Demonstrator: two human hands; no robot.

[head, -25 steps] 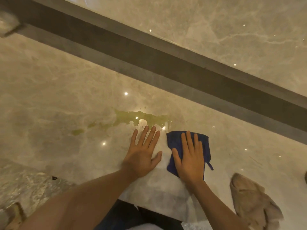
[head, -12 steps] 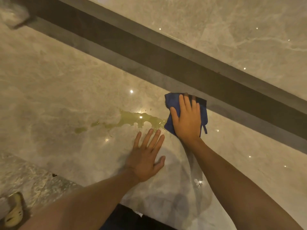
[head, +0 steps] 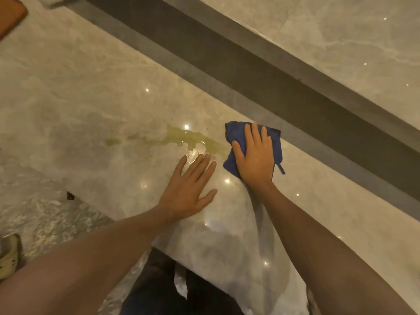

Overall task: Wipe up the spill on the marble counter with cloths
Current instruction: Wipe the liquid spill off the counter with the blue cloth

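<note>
A yellow-green spill [head: 193, 139] streaks across the glossy marble counter [head: 91, 98], its right end touching a folded blue cloth [head: 234, 133]. My right hand [head: 255, 158] lies flat on the cloth, fingers spread, pressing it to the counter. My left hand [head: 188, 187] rests palm down on bare marble just left of the cloth, fingers apart, its fingertips at the wet near edge of the spill. It holds nothing.
A dark recessed strip [head: 261, 71] runs diagonally behind the counter, with a marble wall [head: 329, 35] beyond. The counter's near edge drops to a speckled floor [head: 45, 219], where a yellowish shoe [head: 8, 255] stands. An orange-brown object [head: 10, 14] sits at the top left corner.
My right hand pushed the blue cloth from near my body out to the far side, then drew it back slightly, staying at the spill's right end. My left hand stayed flat in place.
</note>
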